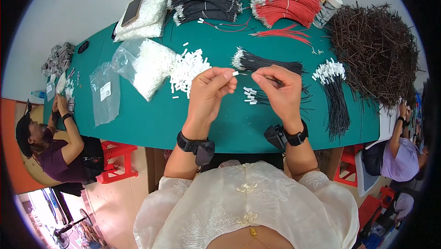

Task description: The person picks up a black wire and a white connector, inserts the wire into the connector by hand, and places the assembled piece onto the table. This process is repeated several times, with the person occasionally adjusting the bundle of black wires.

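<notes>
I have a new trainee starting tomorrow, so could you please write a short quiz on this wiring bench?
1. True or false: the left hand pinches a small white connector.
2. What colour is the wire in the right hand? A red, B black, C brown.
3. What colour is the table?

Key: 1 true. 2 B. 3 green.
</notes>
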Motion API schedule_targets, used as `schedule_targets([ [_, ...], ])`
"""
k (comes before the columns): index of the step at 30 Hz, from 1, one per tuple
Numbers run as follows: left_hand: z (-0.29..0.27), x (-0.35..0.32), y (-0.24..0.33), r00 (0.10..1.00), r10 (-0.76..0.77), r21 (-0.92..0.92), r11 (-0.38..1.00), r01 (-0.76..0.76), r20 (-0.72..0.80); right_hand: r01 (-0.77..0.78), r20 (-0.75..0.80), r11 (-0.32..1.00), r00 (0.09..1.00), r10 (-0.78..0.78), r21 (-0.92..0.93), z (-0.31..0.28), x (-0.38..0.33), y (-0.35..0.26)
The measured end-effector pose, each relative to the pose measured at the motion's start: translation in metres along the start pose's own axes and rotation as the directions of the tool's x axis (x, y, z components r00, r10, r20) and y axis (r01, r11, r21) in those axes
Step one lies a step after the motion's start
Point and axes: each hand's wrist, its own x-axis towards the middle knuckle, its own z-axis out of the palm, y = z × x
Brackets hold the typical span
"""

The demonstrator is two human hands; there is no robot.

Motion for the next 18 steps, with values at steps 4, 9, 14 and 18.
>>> schedule_targets([
  [4, 0.0004, -0.0005, -0.0002, 0.999, -0.047, -0.028, 0.998, 0.047, 0.015, 0.003, 0.004, 1.000, 1.000, -0.003, -0.019, -0.0012, -0.0003, 0.0011],
  [9, 0.0003, -0.0009, -0.0005, 0.998, -0.058, 0.004, 0.998, 0.058, 0.008, 0.017, 0.000, 0.999, 1.000, -0.017, -0.030, 0.0001, -0.0002, -0.0045],
  [14, 0.0029, -0.0014, -0.0007, 0.999, -0.035, 0.088, 0.995, 0.036, -0.013, 0.065, 0.012, 0.992, 0.998, -0.064, -0.110, 0.0001, 0.0004, -0.0063],
  [18, 0.0012, -0.0012, -0.0011, 1.000, -0.008, 0.114, 0.993, 0.010, -0.014, 0.089, -0.003, 0.987, 0.996, -0.090, -0.131, -0.0001, 0.0006, -0.0079],
])
